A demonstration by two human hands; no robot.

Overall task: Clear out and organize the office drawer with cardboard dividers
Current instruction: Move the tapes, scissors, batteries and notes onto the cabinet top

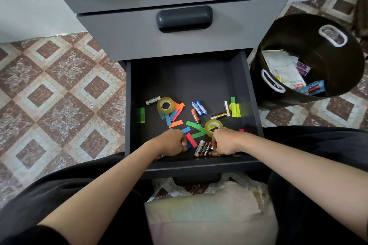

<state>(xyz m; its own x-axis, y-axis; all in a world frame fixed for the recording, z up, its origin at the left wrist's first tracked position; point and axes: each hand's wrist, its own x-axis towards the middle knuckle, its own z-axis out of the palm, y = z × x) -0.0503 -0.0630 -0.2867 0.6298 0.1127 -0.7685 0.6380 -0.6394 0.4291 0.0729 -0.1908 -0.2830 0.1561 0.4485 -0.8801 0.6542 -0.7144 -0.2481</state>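
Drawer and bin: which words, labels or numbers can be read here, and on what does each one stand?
"STAPLES", upside down: on a white packet in the bin.
Batteries by the right hand: print too blurred to read.
White battery beside the tape roll: marks too small.
Blue batteries: too small.

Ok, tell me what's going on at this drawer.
A person sits at the open drawer with both hands inside near its front. The left hand pinches a small blue item; the right hand grips batteries by the front wall. Other batteries, two tape rolls and coloured paper strips lie loose. The black bin alongside holds papers. No cardboard dividers are in view.
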